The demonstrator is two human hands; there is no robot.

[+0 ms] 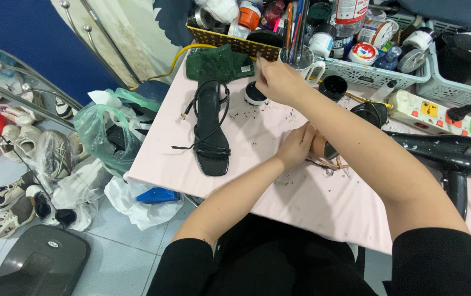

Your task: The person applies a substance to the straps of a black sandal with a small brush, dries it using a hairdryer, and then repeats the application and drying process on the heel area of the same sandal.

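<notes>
pale pink table [257, 137] carries a black strappy sandal [210, 129]; the right hand [277, 81] is closed, pinching a thin tool above a small black jar [255, 94]; the left hand [295, 147] is curled around a tan shoe [323, 151] beside a black hair dryer [454, 156].

Bright even indoor light, soft shadows, sharp focus, slight wide-angle edge bending

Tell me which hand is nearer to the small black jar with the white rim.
Right. The right hand is reaching just beside the small black jar, fingers raised above it. The left hand is farther back toward the person, resting on a tan sandal.
</notes>
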